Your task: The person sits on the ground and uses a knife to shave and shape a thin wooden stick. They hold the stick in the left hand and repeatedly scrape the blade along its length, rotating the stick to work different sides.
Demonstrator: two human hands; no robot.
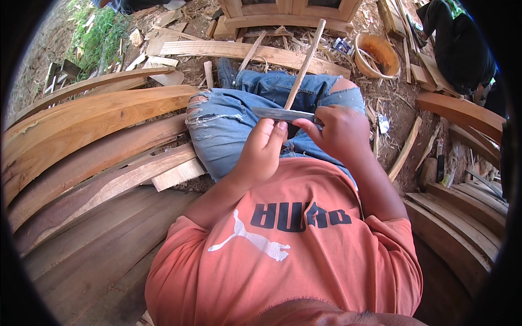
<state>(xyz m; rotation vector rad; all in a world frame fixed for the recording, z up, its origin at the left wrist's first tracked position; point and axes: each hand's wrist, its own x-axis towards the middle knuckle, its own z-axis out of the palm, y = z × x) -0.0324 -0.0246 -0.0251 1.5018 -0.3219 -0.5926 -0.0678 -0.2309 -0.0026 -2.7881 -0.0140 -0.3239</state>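
Above my lap, my left hand (266, 144) is closed around the near end of a thin wooden stick (305, 65). The stick slants up and away, its far end over the planks on the ground. My right hand (343, 130) grips a knife by its handle, which the fingers hide. The knife's grey blade (280, 113) lies crosswise over the stick just beyond my left thumb. The right thumb reaches out toward the left hand, under the blade.
Long curved boards (98, 117) lie stacked at my left, and more planks (451, 217) at my right. Ahead stands a wooden frame piece (288, 22). An orange bucket (377, 54) sits on ground strewn with shavings. Another person's dark-clothed leg (462, 49) shows at far right.
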